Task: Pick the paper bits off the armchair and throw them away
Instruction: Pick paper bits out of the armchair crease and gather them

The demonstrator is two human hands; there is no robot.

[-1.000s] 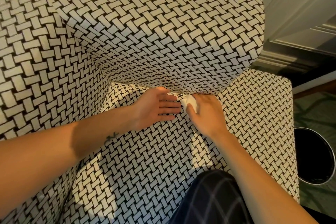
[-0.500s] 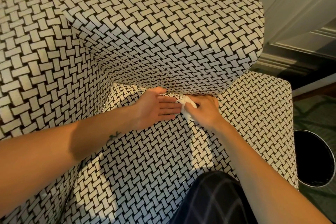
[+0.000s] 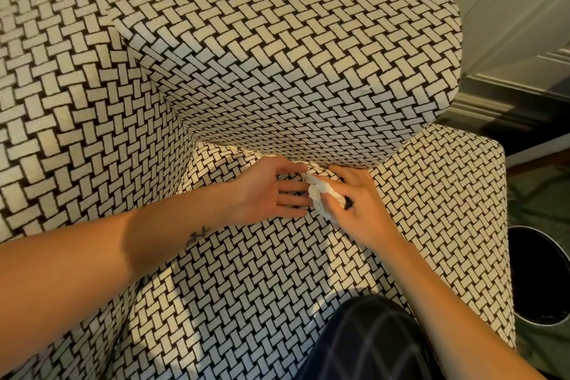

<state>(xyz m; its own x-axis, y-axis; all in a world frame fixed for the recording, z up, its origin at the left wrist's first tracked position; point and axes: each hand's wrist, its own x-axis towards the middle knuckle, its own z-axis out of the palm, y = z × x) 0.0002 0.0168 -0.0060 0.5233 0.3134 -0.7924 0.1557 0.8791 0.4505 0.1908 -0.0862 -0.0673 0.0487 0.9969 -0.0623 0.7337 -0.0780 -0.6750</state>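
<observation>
The left hand (image 3: 265, 191) is laid flat on the armchair (image 3: 246, 271) seat, fingers straight, their tips touching the white paper wad (image 3: 322, 194). The wad is gripped by the right hand's (image 3: 361, 210) curled fingers at the seat's crease. A dark bin (image 3: 539, 274) is seen beside the armchair.

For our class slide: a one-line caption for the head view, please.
Right hand grips crumpled white paper on the patterned armchair; left hand lies flat beside it.

no text can be read (the forearm tattoo (image 3: 197, 234) is too small).
</observation>
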